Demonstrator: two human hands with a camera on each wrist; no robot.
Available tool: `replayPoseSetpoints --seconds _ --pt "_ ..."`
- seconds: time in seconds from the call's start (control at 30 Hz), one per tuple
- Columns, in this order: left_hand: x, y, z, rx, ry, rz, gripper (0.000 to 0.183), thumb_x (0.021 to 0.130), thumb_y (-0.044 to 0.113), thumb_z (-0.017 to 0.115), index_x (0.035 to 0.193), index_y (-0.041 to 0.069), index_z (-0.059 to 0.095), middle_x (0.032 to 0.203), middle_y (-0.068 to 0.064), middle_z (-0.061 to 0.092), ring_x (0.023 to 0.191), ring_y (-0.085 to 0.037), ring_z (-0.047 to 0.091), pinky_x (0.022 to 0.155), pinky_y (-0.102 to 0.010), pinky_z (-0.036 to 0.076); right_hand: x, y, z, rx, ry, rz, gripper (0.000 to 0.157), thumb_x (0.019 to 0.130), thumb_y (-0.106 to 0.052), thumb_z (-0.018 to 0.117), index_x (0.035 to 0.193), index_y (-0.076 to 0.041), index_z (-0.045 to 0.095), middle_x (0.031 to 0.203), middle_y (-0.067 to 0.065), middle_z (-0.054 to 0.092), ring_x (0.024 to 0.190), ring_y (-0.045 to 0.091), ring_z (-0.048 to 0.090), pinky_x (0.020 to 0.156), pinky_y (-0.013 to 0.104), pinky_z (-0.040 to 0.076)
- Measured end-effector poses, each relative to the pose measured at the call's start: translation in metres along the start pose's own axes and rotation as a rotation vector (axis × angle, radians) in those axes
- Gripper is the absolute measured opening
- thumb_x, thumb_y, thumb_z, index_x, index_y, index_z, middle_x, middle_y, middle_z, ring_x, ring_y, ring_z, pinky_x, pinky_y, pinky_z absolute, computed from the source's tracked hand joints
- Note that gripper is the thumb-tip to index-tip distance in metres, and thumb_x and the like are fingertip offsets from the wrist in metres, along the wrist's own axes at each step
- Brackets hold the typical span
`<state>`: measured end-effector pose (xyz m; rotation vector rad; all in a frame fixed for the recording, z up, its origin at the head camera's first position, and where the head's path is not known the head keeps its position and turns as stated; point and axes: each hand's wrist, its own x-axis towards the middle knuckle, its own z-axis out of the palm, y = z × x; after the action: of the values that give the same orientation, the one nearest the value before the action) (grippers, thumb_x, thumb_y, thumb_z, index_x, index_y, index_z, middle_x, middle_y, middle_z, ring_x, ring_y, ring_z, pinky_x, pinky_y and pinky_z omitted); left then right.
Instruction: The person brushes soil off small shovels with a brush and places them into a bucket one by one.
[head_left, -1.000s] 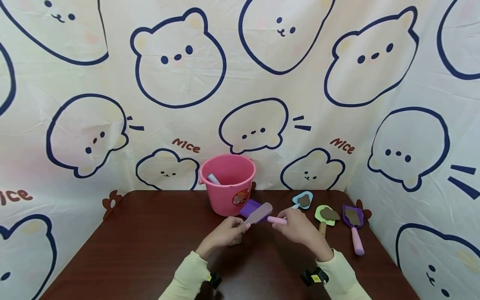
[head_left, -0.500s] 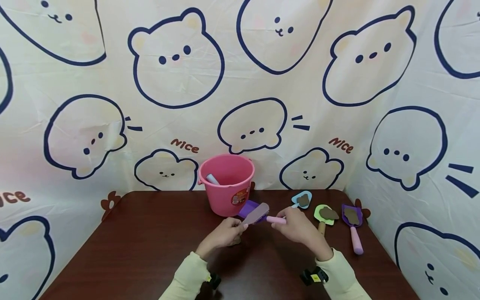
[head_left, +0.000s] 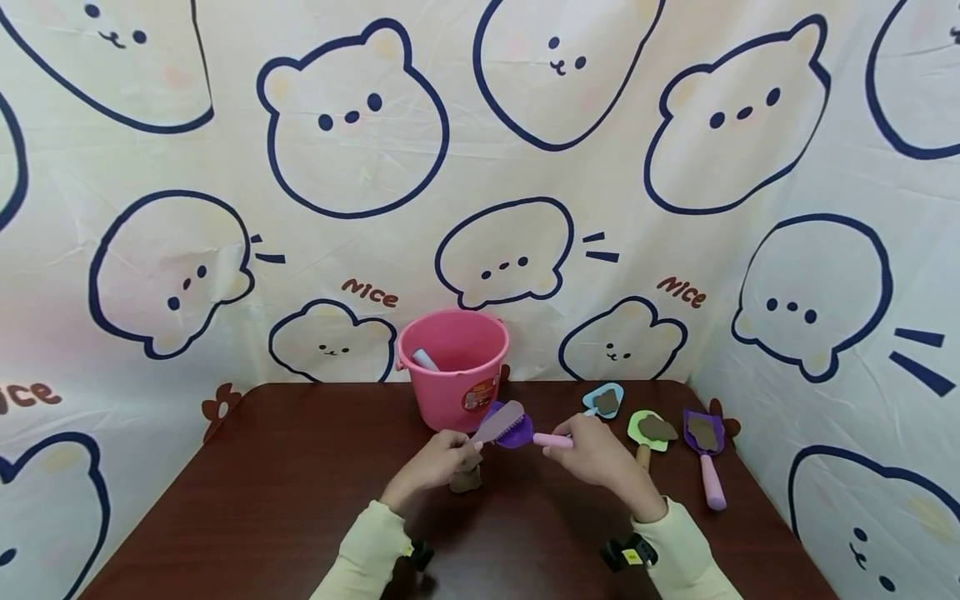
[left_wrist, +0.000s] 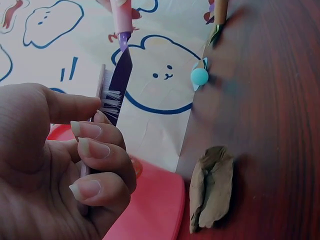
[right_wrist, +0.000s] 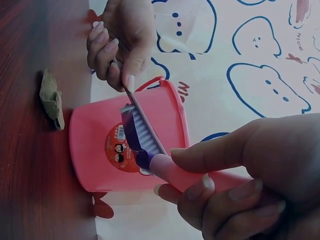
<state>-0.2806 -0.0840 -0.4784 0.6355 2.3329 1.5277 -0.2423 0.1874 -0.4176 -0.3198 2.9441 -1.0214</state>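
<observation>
My left hand (head_left: 429, 468) grips a lilac brush (head_left: 498, 422) with white bristles, seen closely in the left wrist view. Fingers of my right hand (head_left: 600, 448) curl round the pink handle (head_left: 553, 440) of a toy shovel with a purple blade (head_left: 517, 433). In the right wrist view the bristles (right_wrist: 145, 131) lie against the blade. A lump of brown clay (head_left: 466, 478) rests on the table just below my left hand; its creased, folded shape shows in the left wrist view.
Behind the hands a pink bucket (head_left: 442, 398) stands with a pale blue stick (head_left: 425, 359) inside. To the right lie a blue shovel (head_left: 614, 390), a green shovel (head_left: 637, 423) and another purple shovel (head_left: 715, 493), each bearing brown clay. A patterned cloth (head_left: 337, 250) hangs behind the table.
My left hand has drawn the brush leftward across the shovel, so more of the purple blade and the clay lump shows. The right hand has hardly moved.
</observation>
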Motion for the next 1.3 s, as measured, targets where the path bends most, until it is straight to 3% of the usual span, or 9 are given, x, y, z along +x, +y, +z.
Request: replayPoseSetpoints --seconds 0.33,0.53,0.77,1.3 --pt "-0.002 0.001 -0.007 -0.01 0.048 -0.047 0.039 0.106 0.03 0.054 0.079 0.002 0.05 0.066 0.0 0.041 0.059 -0.013 0.038 0.054 -0.028 0.034 0.0 0.001 -0.004 0.005 0.007 0.0 0.024 0.088 -0.017 0.079 0.106 -0.001 0.075 0.082 0.004 0.066 0.067 0.019 0.056 0.058 0.033 0.049" --pt "-0.002 -0.003 -0.012 -0.03 0.047 -0.056 0.039 0.107 0.027 0.053 0.08 -0.001 0.05 0.064 0.0 0.04 0.057 -0.013 0.037 0.053 -0.027 0.034 0.0 0.003 -0.003 0.014 0.01 0.002 0.023 0.088 -0.016 0.08 0.105 -0.002 0.076 0.082 0.004 0.066 0.067 0.019 0.056 0.058 0.033 0.05" --pt "-0.002 -0.009 -0.021 -0.007 0.074 -0.078 0.034 0.107 0.026 0.052 0.081 0.003 0.055 0.066 -0.001 0.042 0.055 -0.013 0.038 0.053 -0.026 0.035 -0.001 0.002 -0.007 0.024 -0.006 0.014 0.019 0.088 -0.015 0.08 0.103 -0.004 0.077 0.081 0.003 0.066 0.067 0.02 0.056 0.057 0.034 0.049" --pt "-0.005 -0.015 -0.033 -0.063 0.048 -0.076 0.037 0.106 0.026 0.053 0.091 -0.008 0.056 0.065 0.0 0.044 0.053 -0.01 0.037 0.049 -0.023 0.033 -0.004 0.003 -0.014 0.024 -0.005 -0.007 0.014 0.089 -0.014 0.078 0.101 -0.006 0.079 0.072 0.002 0.06 0.065 0.019 0.052 0.054 0.032 0.043"
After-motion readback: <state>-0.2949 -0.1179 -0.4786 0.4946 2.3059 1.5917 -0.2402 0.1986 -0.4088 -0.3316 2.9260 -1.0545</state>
